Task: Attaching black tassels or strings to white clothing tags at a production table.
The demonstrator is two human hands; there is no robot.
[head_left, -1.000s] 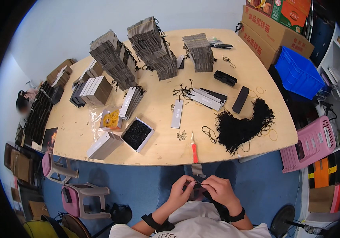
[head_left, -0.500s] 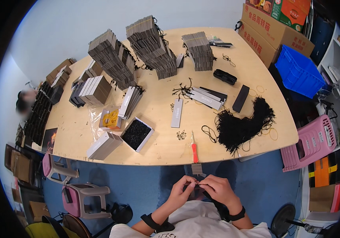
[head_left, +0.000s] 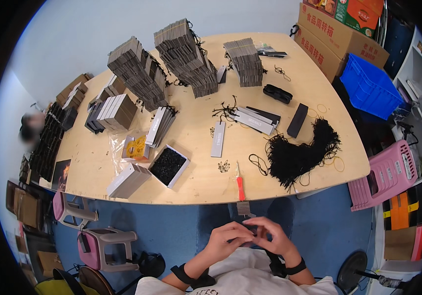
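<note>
Both my hands meet just in front of the table's near edge, low over my lap. My left hand point(head_left: 226, 240) is closed, its fingers pressed together and pointing at the right hand. My right hand point(head_left: 276, 238) curls toward it, thumb and fingers bent with a gap showing between them. Whatever is at the fingertips is too small or hidden to name. A dark strip point(head_left: 272, 256) shows below the right hand. Just beyond my hands, a red-handled tool with a thin metal shaft point(head_left: 241, 188) lies at the table edge, above a small ribbed grey piece point(head_left: 243, 208).
The wooden table point(head_left: 196, 172) carries tall stacks of grey tags point(head_left: 137, 71), a box of small black pieces point(head_left: 170, 166), a heap of black cords point(head_left: 297, 160), loose grey tags point(head_left: 217, 139) and small metal pins point(head_left: 223, 166). Stools point(head_left: 105, 248) stand at left, a blue crate point(head_left: 371, 86) at right.
My fingers have shifted from a tight pinch together. The left hand has turned flatter and moved slightly right, and the right hand's fingers have lifted and opened somewhat. Things on the table stay put.
</note>
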